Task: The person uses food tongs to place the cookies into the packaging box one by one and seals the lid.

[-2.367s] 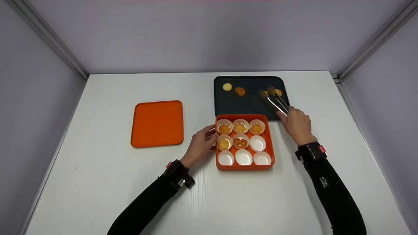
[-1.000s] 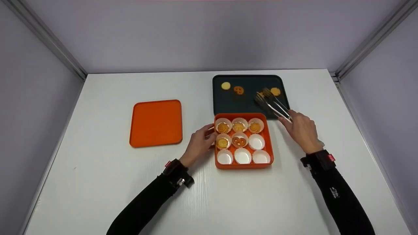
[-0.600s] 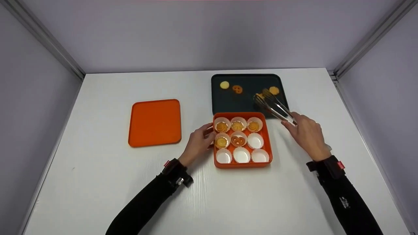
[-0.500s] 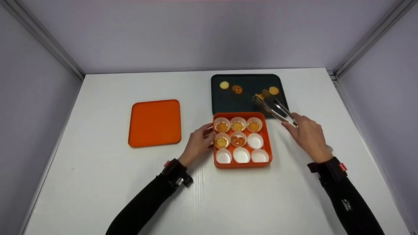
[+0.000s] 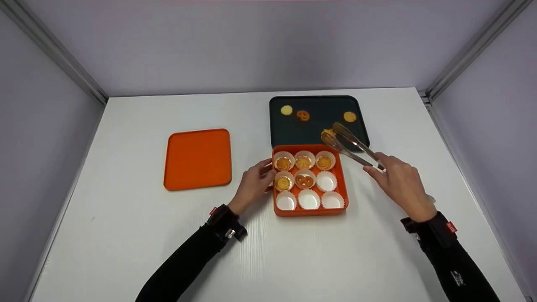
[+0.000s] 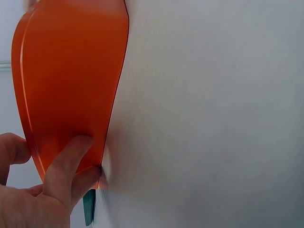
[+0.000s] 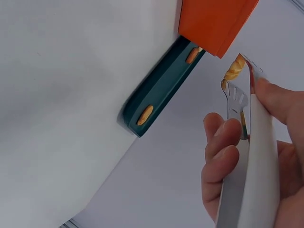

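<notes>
My right hand (image 5: 398,182) grips metal tongs (image 5: 333,143), which pinch a golden twisted cookie (image 7: 235,68). In the right wrist view the cookie is held up clear of the dark green tray (image 7: 159,88); in the head view it overlaps the tray's front part. My left hand (image 5: 254,184) rests its fingertips on the left wall of an orange box (image 6: 71,71). White paper cups (image 5: 309,200) fill the box in three rows. Each back cup holds a swirled cookie (image 5: 324,162). The middle row has a round cookie, a pretzel cookie (image 5: 304,180) and an empty cup; the front cups are empty.
Behind the box, the dark tray bears a pale round cookie (image 5: 286,110), a pretzel cookie (image 5: 303,115) and a golden round cookie (image 5: 349,116). A flat orange lid (image 5: 197,159) lies on the white table to the left. Grey walls stand behind and at both sides.
The tongs have closed on the cookie at the tray's right part and drawn it toward the box. My right hand has moved back and right. The left hand stays at the box.
</notes>
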